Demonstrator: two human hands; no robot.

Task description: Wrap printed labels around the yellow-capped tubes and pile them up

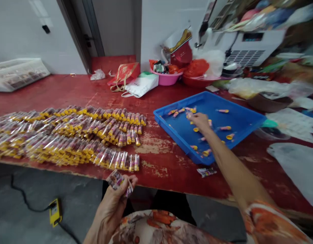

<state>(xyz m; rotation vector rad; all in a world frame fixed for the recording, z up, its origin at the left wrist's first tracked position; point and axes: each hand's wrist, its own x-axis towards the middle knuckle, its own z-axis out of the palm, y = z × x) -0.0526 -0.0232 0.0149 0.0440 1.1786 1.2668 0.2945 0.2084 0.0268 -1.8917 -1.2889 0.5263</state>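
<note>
My left hand (pixel 118 191), closed near the table's front edge, holds several small printed plastic packets (pixel 116 179). Reaching into the blue tray (pixel 171 135), my right hand (pixel 201 122) has its fingers pinched together at a small wrapped tube (pixel 189 114), blurred by motion. Several loose pink tubes with yellow ends (pixel 225 128) are scattered about the tray floor around that hand. To the left lie long stacked rows of yellow-ended tubes in clear wrappers (pixel 70 145). One more printed packet (pixel 206 172) rests on the table just in front of the tray.
The red table (pixel 156 173) has worn patches. Behind stand a pink basin (pixel 169 79), a white bag (pixel 142 84) and a red bag (pixel 127 73). Plastic bags and papers (pixel 293 122) crowd the right. A white tray (pixel 19 73) sits far left; a yellow power socket (pixel 55 212) lies below.
</note>
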